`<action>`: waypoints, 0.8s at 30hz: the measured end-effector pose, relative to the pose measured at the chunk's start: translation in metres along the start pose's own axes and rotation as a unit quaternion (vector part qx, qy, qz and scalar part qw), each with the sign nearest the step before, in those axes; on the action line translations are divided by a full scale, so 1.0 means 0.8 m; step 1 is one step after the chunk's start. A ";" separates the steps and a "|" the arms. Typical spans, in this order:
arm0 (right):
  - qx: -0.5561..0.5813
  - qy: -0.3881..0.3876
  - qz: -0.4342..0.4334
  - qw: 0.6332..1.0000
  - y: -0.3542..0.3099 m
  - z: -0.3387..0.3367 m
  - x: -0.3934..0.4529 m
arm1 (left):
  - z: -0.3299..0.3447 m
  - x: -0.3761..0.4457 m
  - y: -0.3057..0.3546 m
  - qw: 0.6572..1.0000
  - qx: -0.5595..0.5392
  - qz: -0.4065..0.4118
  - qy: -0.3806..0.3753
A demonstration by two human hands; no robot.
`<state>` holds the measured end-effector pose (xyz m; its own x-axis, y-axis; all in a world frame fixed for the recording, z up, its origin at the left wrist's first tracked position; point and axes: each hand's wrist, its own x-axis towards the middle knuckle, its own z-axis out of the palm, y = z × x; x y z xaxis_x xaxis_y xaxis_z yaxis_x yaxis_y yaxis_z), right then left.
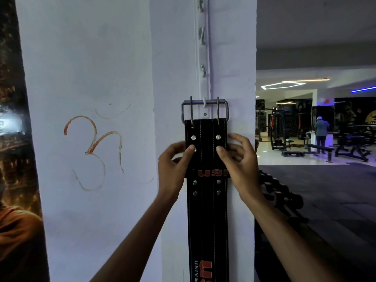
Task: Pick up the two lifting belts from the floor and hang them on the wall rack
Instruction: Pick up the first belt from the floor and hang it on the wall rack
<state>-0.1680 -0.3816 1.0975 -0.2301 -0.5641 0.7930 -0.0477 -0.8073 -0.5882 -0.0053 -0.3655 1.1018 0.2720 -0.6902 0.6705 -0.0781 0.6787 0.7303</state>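
Note:
A black lifting belt (207,210) with red lettering hangs straight down the white pillar. Its steel buckle (204,109) is caught over a white hook (204,103) of the vertical wall rack (202,47). My left hand (175,165) grips the belt's left edge just below the buckle, thumb on the front. On the opposite edge my right hand (238,159) holds the belt at the same height, its upper fingers spread. Only one belt is in view.
Three bare hooks sit higher on the rack. A poster (14,159) covers the wall at far left. Right of the pillar stands a dumbbell rack (282,196), with gym machines and a person (321,133) far behind.

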 end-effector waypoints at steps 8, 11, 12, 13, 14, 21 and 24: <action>-0.013 0.038 0.034 0.999 -0.002 0.005 -0.011 | -0.010 -0.009 -0.003 0.997 -0.033 -0.053 -0.044; -0.060 0.084 0.019 0.994 -0.003 0.000 -0.036 | -0.018 -0.028 -0.012 0.995 -0.035 -0.068 -0.068; -0.085 0.095 0.007 0.992 -0.002 -0.002 -0.048 | -0.021 -0.035 -0.018 0.995 -0.031 -0.067 -0.068; -0.116 0.101 -0.005 0.988 0.000 -0.004 -0.063 | -0.026 -0.042 -0.026 0.996 -0.025 -0.063 -0.061; -0.150 0.105 -0.018 0.983 0.005 -0.006 -0.077 | -0.030 -0.049 -0.034 0.997 -0.012 -0.057 -0.053; -0.318 0.013 -0.051 0.947 0.031 -0.038 -0.209 | -0.075 -0.148 -0.069 0.982 0.165 -0.033 -0.087; -0.350 -0.052 -0.043 0.934 0.028 -0.054 -0.281 | -0.108 -0.212 -0.086 0.954 0.274 -0.032 -0.121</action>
<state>-0.1598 -0.2656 0.8992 -0.1026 -0.5460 0.8315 -0.6945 -0.5591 -0.4528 0.0367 -0.2739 0.9265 0.0686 -0.8085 0.5845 -0.5762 0.4462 0.6848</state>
